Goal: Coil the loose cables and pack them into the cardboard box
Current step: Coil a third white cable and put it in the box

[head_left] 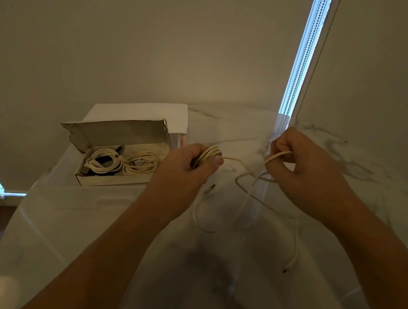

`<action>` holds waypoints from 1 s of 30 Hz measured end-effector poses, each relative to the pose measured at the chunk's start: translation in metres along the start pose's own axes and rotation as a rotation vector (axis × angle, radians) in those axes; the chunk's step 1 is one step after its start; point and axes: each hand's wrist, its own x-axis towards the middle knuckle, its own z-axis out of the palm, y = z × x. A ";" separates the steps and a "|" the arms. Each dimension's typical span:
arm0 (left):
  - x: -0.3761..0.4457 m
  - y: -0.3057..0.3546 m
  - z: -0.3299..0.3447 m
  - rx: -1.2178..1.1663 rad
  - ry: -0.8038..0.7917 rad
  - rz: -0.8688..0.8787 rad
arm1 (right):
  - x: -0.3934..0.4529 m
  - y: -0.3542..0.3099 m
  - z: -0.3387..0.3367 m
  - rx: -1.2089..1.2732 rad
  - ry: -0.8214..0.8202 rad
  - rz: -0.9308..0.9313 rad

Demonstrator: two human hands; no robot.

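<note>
1. An open, shallow cardboard box (pixel 115 181) sits at the left of the white marble-patterned counter (pixel 82 229), holding two coiled cream cables (pixel 123 162).
2. The left hand (pixel 191 165) has its fingers (pixel 216 160) clamped on a small coil of cream cable (pixel 209 155).
3. The right hand (pixel 307 174) pinches the same cable's loose run, which trails down onto the counter.
</note>
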 end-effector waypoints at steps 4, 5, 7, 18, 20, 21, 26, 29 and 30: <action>0.001 -0.001 0.000 0.014 0.006 -0.016 | 0.001 -0.004 -0.001 0.005 0.028 0.037; 0.001 -0.001 0.000 0.020 0.009 -0.015 | 0.001 -0.003 -0.002 -0.001 0.045 0.041; 0.000 -0.001 0.000 0.023 0.013 -0.015 | 0.001 -0.002 -0.005 0.016 0.081 0.042; -0.001 0.006 -0.002 -0.138 0.101 -0.010 | 0.015 0.031 -0.014 0.537 0.178 0.696; 0.000 0.007 -0.002 -0.200 0.143 -0.029 | 0.016 0.038 -0.017 0.570 0.217 0.732; 0.001 0.007 -0.002 -0.229 0.156 -0.034 | 0.016 0.040 -0.019 0.589 0.236 0.754; 0.002 0.007 0.000 -0.268 0.178 -0.020 | 0.015 0.056 -0.021 0.740 0.258 0.836; 0.003 0.005 -0.003 -0.347 0.220 -0.020 | 0.014 0.062 -0.022 0.775 0.272 0.833; 0.004 0.005 -0.004 -0.368 0.231 -0.021 | 0.014 0.065 -0.023 0.794 0.277 0.838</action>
